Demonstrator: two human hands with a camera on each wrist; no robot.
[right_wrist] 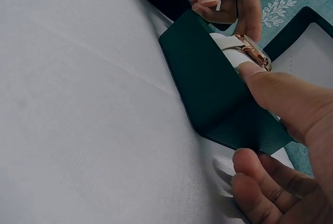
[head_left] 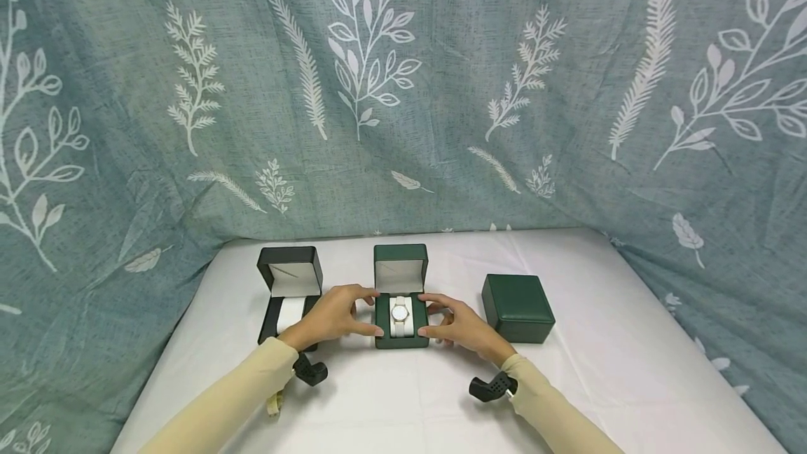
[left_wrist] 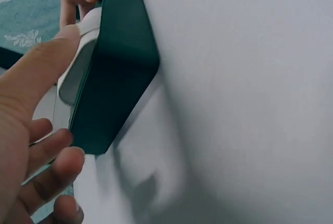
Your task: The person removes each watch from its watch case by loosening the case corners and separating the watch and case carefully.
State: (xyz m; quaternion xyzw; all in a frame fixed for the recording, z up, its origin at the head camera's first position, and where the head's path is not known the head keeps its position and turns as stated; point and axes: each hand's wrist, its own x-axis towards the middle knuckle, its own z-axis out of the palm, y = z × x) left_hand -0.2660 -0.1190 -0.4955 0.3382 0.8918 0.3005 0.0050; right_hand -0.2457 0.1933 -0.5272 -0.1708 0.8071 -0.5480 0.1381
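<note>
In the head view an open green watch box stands mid-table with its lid raised at the back. Inside, a watch with a round white dial, rose-gold case and white strap sits around a white cushion. My left hand holds the box's left side, thumb near the front corner and fingertips toward the hinge. From the other side, my right hand holds it, its thumb over the rim beside the cushion. Its curled fingers lie along the outer wall.
Left of my left hand stands an open black box with a white cushion, partly behind that hand. A closed green box sits to the right. White cloth covers the table, and a leaf-patterned curtain hangs behind.
</note>
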